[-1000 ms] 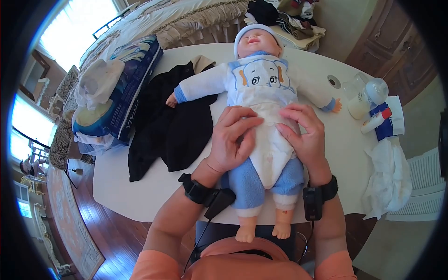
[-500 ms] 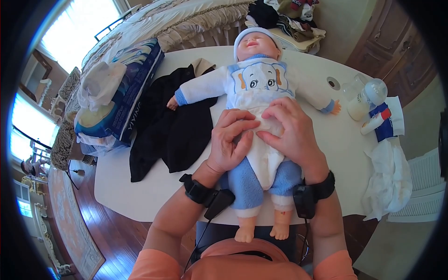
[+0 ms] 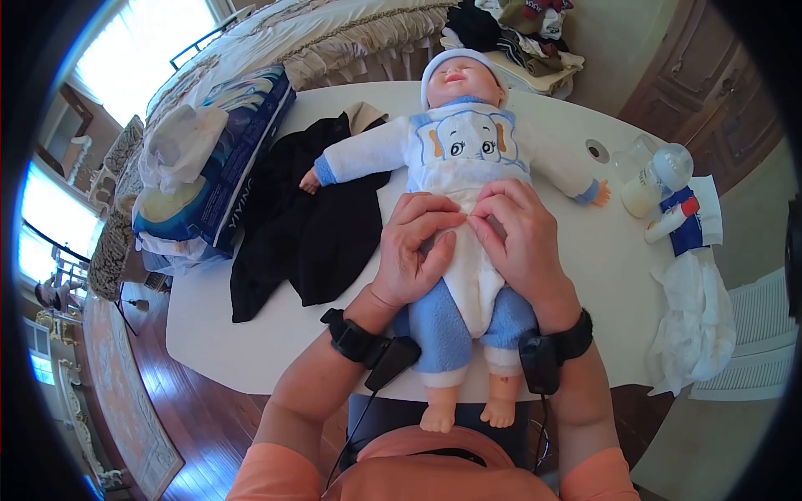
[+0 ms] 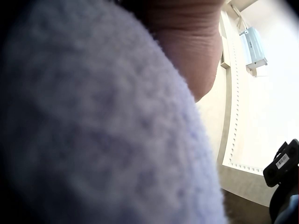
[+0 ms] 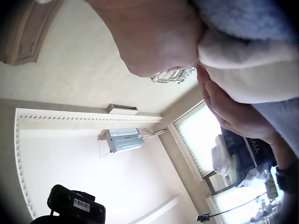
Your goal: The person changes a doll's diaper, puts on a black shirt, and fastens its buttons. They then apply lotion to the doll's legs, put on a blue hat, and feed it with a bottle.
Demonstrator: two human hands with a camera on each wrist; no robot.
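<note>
The baby doll in a white and blue fleece outfit (image 3: pixel 474 171) lies on its back straight out in front of me, its long axis running away from my body, head far and bare feet near. My hands meet over its middle, at the upper edge of a white soft diaper (image 3: pixel 478 284) that narrows down between the blue fleece trouser legs (image 3: pixel 439 330). Neither hand is clearly nearer. My right hand (image 3: pixel 528 246) pinches that edge between thumb and forefinger; my left hand (image 3: pixel 403 263) rests bent-fingered just beside it, and I cannot tell whether it grips anything. Beneath is a white table with a rounded edge (image 3: pixel 217 351). A black cloth garment (image 3: pixel 313 225) and a dark-blue plastic pack (image 3: pixel 225 200) lie to my left, a clear milk bottle (image 3: pixel 668 171) to my right. Beyond stands a bed with a ruffled cream cover (image 3: pixel 351 50).
</note>
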